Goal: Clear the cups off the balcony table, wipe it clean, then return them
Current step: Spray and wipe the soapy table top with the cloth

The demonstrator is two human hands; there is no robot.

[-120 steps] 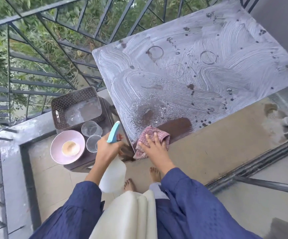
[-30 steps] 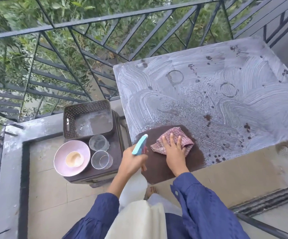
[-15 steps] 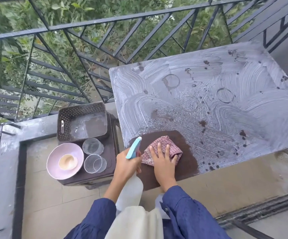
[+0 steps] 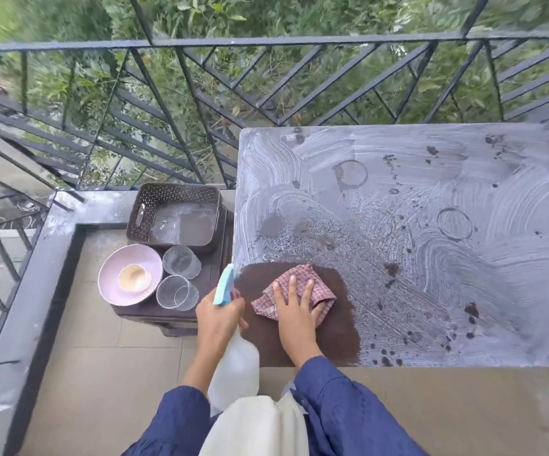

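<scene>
I stand on a tiled balcony with a black metal railing (image 4: pixel 266 44) and greenery beyond it. The worktop (image 4: pixel 431 291) ahead of my hands is coated in pale, swirled residue with dark spots and ring marks. One dark bare patch lies under my right hand (image 4: pixel 296 317), which is flat with fingers spread, pressing a checked cloth (image 4: pixel 324 296) onto that patch. My left hand (image 4: pixel 217 319), just beside it, grips a spray bottle (image 4: pixel 235 366). Two clear cups (image 4: pixel 181 261) stand left of my left hand on a low dark stand (image 4: pixel 168 312), beside a pink bowl (image 4: pixel 108 278) and a perforated basket (image 4: pixel 177 190).
</scene>
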